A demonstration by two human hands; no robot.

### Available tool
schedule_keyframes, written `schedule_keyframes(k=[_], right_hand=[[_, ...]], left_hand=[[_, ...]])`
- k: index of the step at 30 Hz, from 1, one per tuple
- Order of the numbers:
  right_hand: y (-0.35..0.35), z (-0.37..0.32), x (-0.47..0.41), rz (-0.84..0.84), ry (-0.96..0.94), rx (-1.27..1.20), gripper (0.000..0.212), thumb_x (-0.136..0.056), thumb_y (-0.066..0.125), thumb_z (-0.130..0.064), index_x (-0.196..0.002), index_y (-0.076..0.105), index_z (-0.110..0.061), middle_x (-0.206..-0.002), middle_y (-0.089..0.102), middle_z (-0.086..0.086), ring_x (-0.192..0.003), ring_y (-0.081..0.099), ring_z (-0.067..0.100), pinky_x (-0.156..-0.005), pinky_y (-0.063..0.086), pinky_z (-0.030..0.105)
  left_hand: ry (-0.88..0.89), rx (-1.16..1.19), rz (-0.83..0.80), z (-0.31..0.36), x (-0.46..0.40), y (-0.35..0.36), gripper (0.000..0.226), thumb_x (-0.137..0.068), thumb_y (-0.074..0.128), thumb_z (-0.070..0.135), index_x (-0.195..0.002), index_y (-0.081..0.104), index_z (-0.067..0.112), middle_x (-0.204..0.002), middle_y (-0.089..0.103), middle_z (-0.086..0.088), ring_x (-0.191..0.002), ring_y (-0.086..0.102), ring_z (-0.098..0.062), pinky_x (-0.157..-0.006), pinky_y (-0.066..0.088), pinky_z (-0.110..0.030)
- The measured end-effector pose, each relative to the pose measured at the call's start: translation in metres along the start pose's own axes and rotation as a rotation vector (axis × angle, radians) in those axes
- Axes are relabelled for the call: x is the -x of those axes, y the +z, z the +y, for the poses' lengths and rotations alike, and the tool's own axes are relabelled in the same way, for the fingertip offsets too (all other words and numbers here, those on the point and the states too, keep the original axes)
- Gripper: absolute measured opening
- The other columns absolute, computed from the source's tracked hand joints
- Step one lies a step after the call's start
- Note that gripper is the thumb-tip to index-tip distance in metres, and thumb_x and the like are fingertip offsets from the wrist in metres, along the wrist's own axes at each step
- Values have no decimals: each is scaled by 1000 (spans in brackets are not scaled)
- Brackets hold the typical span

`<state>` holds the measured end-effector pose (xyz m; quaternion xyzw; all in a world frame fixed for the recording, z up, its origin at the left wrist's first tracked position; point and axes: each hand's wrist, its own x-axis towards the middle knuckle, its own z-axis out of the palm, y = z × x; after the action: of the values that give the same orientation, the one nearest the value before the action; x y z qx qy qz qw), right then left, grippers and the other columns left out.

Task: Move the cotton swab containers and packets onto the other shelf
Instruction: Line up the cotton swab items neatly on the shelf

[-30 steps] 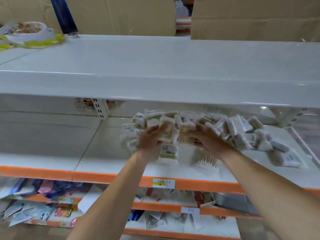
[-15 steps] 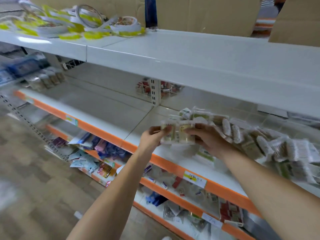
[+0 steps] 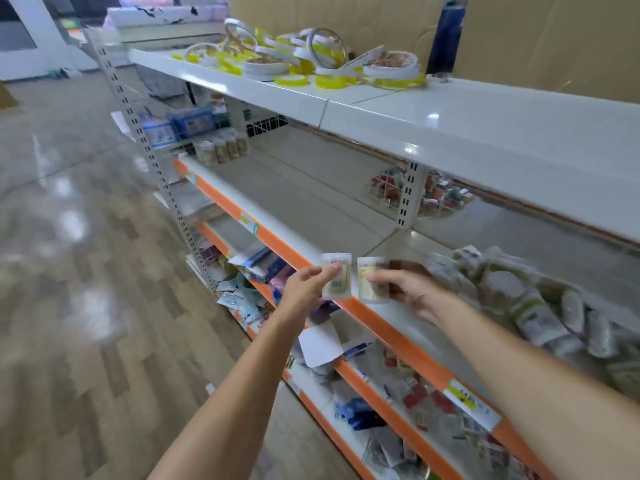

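Note:
My left hand [image 3: 306, 285] pinches a small clear cotton swab packet [image 3: 336, 276] in front of the orange shelf edge. Beside it, my right hand [image 3: 407, 289] grips another cotton swab packet [image 3: 371, 280], with more possibly hidden behind its fingers. Both packets hang in the air just off the shelf front. To the right, a blurred heap of cotton swab packets [image 3: 519, 299] lies on the middle shelf. Left of the upright post stretches a bare white shelf section [image 3: 298, 195], with several small swab containers [image 3: 221, 150] at its far end.
The top shelf [image 3: 450, 119] holds yellow and white tape rolls [image 3: 304, 60] and a blue bottle [image 3: 446, 36]. Lower shelves [image 3: 381, 393] carry mixed small packets. A slotted upright post [image 3: 408, 195] divides the middle shelf. Wood-pattern floor [image 3: 69, 271] lies to the left.
My view has swung left along the shelving. Both hands have lifted packets out of the heap and carried them leftward, away from it, out past the shelf front.

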<state>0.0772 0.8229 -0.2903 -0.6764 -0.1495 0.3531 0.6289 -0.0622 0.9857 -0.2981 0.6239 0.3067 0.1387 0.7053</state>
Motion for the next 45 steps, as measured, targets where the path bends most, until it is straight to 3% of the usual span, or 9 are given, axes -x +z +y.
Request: schedule_keyframes(k=[4, 9, 14, 22, 27, 31, 35, 42, 45], right_hand=[[51, -12, -34, -57, 26, -22, 39, -76, 81, -4, -113, 70, -3, -106, 76, 15, -96, 75, 26, -72, 60, 28], [121, -18, -78, -169, 59, -59, 42, -78, 79, -2, -118, 68, -2, -111, 74, 19, -89, 74, 24, -63, 58, 26], [186, -21, -119, -228, 84, -86, 44, -76, 81, -2, -118, 68, 1, -105, 76, 18, -88, 75, 26, -63, 59, 28], [261, -40, -182, -281, 111, -66, 51, -72, 84, -3, -120, 66, -2, -105, 76, 16, -94, 76, 27, -65, 60, 30], [301, -47, -231, -281, 71, -34, 51, -70, 87, -6, -118, 67, -5, -104, 77, 15, -92, 76, 25, -67, 60, 29], [333, -55, -280, -262, 23, -15, 43, -70, 87, -7, -109, 71, -9, -106, 76, 14, -92, 76, 24, -66, 59, 29], [359, -75, -328, -248, -19, 8, 38, -72, 85, -5, -107, 71, -12, -107, 76, 12, -93, 74, 23, -85, 58, 39], [381, -116, -395, -184, -63, 34, 46, -78, 81, -5, -121, 64, -6, -106, 74, 10, -96, 68, 23, -103, 48, 53], [390, -124, -420, -158, -62, 21, 46, -81, 76, 0, -124, 61, -1, -104, 71, 9, -96, 67, 24, -103, 48, 51]], left_hand=[[-14, 31, 63, 7, -14, -49, 41, -82, 78, 42, -110, 69, 12, -109, 75, -10, -103, 71, -28, -95, 55, -51], [-29, 54, 130, 17, -38, -111, 36, -85, 76, 37, -109, 69, 12, -111, 74, -11, -102, 72, -25, -91, 58, -41], [-47, 73, 209, 22, -61, -176, 38, -84, 77, 36, -111, 69, 9, -111, 74, -11, -105, 71, -26, -97, 55, -46], [-47, 81, 294, 26, -101, -258, 30, -82, 79, 41, -101, 71, 20, -77, 75, 21, -68, 67, 13, -54, 50, -10], [-48, 74, 352, 35, -138, -296, 38, -75, 83, 46, -100, 74, 20, -98, 77, 6, -97, 72, -8, -85, 57, -30], [-14, 53, 389, 47, -185, -330, 31, -73, 83, 49, -92, 76, 24, -92, 77, 9, -85, 71, -2, -72, 55, -21], [27, 82, 412, 68, -231, -354, 19, -79, 81, 37, -87, 74, 22, -77, 76, 14, -64, 67, 8, -53, 49, -10], [76, 37, 388, 100, -309, -381, 32, -80, 80, 40, -102, 74, 18, -92, 77, 8, -80, 68, 0, -66, 55, -17], [92, 40, 350, 108, -342, -391, 34, -81, 81, 36, -104, 74, 13, -100, 77, -4, -95, 73, -22, -86, 57, -41]])
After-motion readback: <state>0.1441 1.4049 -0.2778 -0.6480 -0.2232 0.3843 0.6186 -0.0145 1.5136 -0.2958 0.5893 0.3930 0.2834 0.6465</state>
